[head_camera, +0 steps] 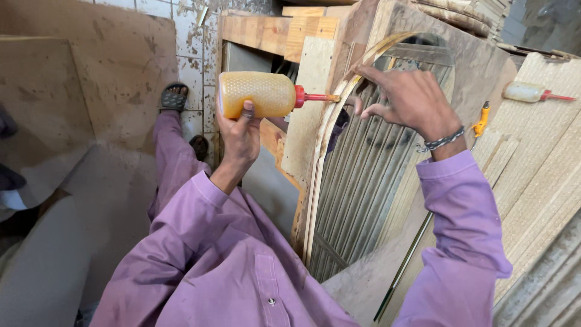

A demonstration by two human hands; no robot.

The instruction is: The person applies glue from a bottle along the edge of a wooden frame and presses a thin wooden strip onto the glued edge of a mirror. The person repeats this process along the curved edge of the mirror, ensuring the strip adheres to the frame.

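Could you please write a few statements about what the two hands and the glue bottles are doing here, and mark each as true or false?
1. The left hand holds a yellow squeeze bottle with a red nozzle. True.
2. The nozzle points down at the floor. False: it points sideways at the curved wooden strip.
3. The right hand touches that strip. True.
4. The second bottle stands upright. False: it lies on its side.

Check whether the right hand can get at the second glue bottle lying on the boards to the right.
Probably yes: the right hand rests empty on the curved wooden strip, and nothing stands between it and the second glue bottle on the boards.
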